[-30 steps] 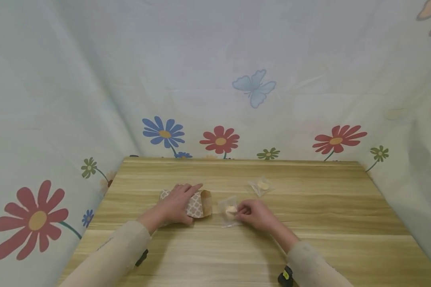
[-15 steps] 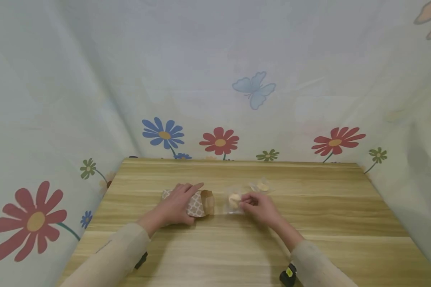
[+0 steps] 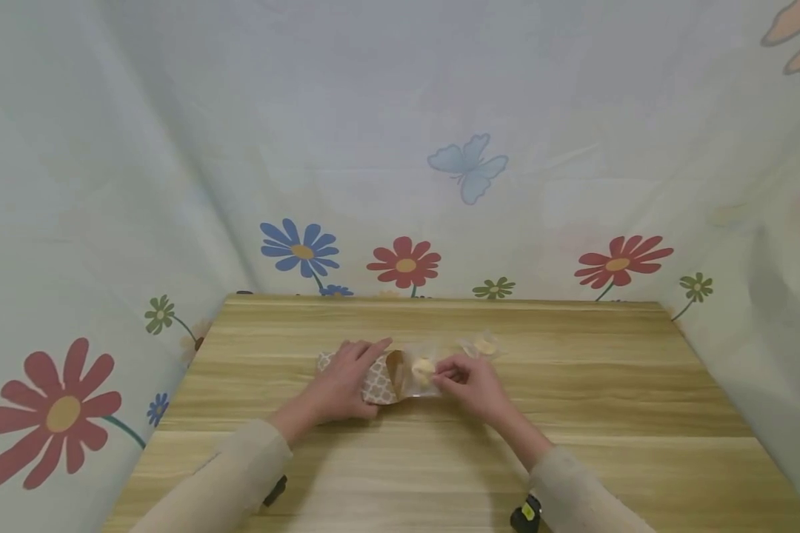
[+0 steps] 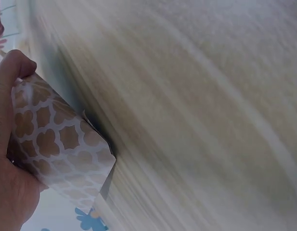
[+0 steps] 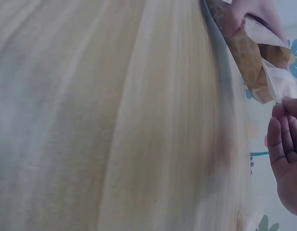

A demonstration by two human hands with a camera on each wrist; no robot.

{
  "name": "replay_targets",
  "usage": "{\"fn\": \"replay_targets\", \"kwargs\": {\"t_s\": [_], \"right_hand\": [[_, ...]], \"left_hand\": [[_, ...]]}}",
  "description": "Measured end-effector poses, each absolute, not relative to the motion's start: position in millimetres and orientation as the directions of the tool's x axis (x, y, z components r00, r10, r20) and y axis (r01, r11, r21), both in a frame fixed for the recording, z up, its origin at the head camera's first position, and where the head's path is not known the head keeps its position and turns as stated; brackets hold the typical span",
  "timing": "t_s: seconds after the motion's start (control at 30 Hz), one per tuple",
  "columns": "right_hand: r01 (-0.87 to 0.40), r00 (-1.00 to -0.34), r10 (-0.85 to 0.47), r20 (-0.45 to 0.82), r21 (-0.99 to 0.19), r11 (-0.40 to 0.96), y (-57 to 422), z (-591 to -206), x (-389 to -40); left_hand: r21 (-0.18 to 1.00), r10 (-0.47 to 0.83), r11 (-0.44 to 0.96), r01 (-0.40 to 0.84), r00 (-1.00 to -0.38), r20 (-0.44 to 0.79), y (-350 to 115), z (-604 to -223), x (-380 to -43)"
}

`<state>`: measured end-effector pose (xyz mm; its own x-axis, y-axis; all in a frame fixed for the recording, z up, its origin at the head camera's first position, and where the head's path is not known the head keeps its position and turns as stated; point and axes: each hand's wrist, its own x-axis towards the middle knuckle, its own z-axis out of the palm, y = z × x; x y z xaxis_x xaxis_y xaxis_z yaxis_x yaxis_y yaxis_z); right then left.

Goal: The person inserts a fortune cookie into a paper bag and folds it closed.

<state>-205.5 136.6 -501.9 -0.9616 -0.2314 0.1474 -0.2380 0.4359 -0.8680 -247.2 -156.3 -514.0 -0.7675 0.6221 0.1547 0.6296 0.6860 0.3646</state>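
A brown paper bag [image 3: 380, 383] with a white lattice print lies on its side, its mouth facing right. My left hand [image 3: 343, 381] grips it from above, thumb on the near side; the left wrist view shows the bag's patterned bottom end [image 4: 66, 144]. With thumb and fingertips my right hand [image 3: 470, 385] pinches the edge of a clear packet [image 3: 423, 371] holding a pale yellow, round piece. The packet's left end is at the bag's mouth, partly inside it, as the right wrist view shows at the bag's opening [image 5: 276, 55].
A second clear packet [image 3: 484, 345] with a pale yellow piece lies just behind my right hand. The wooden table [image 3: 573, 355] ends at a back edge against a flower-printed cloth [image 3: 540, 185], which also hangs on both sides.
My right hand has lifted the packet slightly away from me, then brought it left to the bag's mouth. My left hand has shifted a little right with the bag.
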Motion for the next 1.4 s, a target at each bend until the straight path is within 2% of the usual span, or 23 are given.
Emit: {"fn": "replay_targets", "kwargs": {"t_s": [0.4,0.77,1.13,1.4], "right_hand": [[-0.246,-0.93,-0.356,0.092,-0.875,0.417,139.3,-504.4,-204.4],[-0.22,-0.939,-0.334,0.085,-0.894,0.39,125.8,-494.1,-210.1],[-0.292,-0.93,-0.332,0.157,-0.865,0.408,115.8,-487.7,-204.6],[-0.33,-0.923,-0.346,0.171,-0.813,0.479,109.1,-487.8,-201.8]], "left_hand": [[0.318,0.637,0.688,0.652,-0.753,0.165,-149.5,-519.8,-242.4],[0.374,0.614,0.674,0.637,-0.765,0.197,-143.5,-523.1,-239.4],[0.371,0.595,0.687,0.625,-0.777,0.206,-135.7,-520.1,-234.6],[0.379,0.573,0.685,0.622,-0.781,0.248,-128.8,-521.1,-232.1]]}}
